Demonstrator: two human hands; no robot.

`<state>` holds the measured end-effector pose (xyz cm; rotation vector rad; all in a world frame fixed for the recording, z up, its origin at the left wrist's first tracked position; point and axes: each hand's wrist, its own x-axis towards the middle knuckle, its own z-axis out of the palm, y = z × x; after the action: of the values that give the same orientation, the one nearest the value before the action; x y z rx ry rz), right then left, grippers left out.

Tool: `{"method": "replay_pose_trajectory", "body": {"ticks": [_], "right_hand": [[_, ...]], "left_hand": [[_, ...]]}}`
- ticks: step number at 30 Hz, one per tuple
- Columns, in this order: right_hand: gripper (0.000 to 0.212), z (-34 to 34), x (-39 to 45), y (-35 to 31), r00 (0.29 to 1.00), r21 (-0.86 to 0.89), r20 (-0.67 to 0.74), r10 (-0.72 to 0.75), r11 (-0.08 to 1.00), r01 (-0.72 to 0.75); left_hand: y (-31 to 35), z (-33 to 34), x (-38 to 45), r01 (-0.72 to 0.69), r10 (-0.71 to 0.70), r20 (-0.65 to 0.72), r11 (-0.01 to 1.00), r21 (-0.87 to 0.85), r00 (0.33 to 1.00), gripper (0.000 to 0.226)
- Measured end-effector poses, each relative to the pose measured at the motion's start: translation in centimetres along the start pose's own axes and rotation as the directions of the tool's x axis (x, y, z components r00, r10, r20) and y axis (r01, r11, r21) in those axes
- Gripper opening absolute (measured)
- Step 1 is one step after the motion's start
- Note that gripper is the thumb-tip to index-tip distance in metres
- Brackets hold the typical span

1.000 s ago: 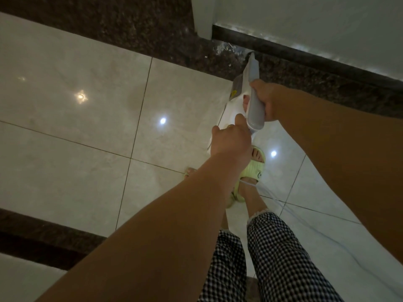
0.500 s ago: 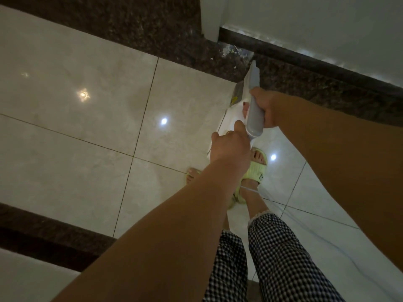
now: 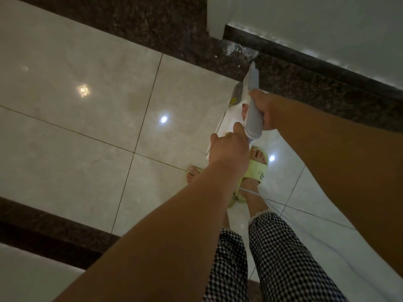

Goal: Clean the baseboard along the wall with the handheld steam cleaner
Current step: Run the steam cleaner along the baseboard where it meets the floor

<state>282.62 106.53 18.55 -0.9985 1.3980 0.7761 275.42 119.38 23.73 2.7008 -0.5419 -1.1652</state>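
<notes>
Steam cleaner: the white and grey handheld steam cleaner [image 3: 250,101] is held up over the pale floor tiles [image 3: 87,105], nose aimed toward the wall corner, well short of touching anything.
Right hand: the right hand [image 3: 265,112] is wrapped around the grey handle, fingers curled through the loop.
Left hand: the left hand [image 3: 227,149] is curled against the rear of the white body, thumb up on it; whether it works a cap or a switch I cannot tell.
Baseboard: the dark baseboard [image 3: 316,59] runs along the foot of the white wall [image 3: 327,22], with pale flecks of debris [image 3: 234,49] near its corner end.
Cord: a thin white cord [image 3: 253,192] trails across the ankle above the green sandal [image 3: 256,168] and away over the floor.
Step, as I judge it: readying the tool, not yet steaming.
Risk one: a step toward the wall could snag that cord on the foot and jerk the cleaner.
Risk two: the left hand sits close to the body; a burst of steam or a loosened cap could scald it.
Risk three: steam on the polished tiles may leave them slippery underfoot.
</notes>
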Motion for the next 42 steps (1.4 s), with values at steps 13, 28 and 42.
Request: {"method": "replay_pose_trajectory", "body": {"ticks": [13, 28, 42], "right_hand": [[0.044, -0.2, 0.5, -1.4, 1.0, -0.009, -0.015, -0.024, 1.0, 0.024], [0.045, -0.4, 0.3, -2.7, 1.0, -0.017, -0.008, -0.018, 1.0, 0.017], [0.033, 0.1, 0.2, -2.8, 0.999, -0.005, -0.031, -0.021, 1.0, 0.02]], "left_hand": [[0.6, -0.8, 1.2, -0.017, 0.017, -0.026, 1.0, 0.003, 1.0, 0.051], [0.9, -1.4, 2.2, -0.018, 0.018, -0.037, 1.0, 0.002, 0.999, 0.05], [0.4, -1.3, 2.4, -0.018, 0.018, -0.026, 1.0, 0.006, 0.999, 0.056]]}}
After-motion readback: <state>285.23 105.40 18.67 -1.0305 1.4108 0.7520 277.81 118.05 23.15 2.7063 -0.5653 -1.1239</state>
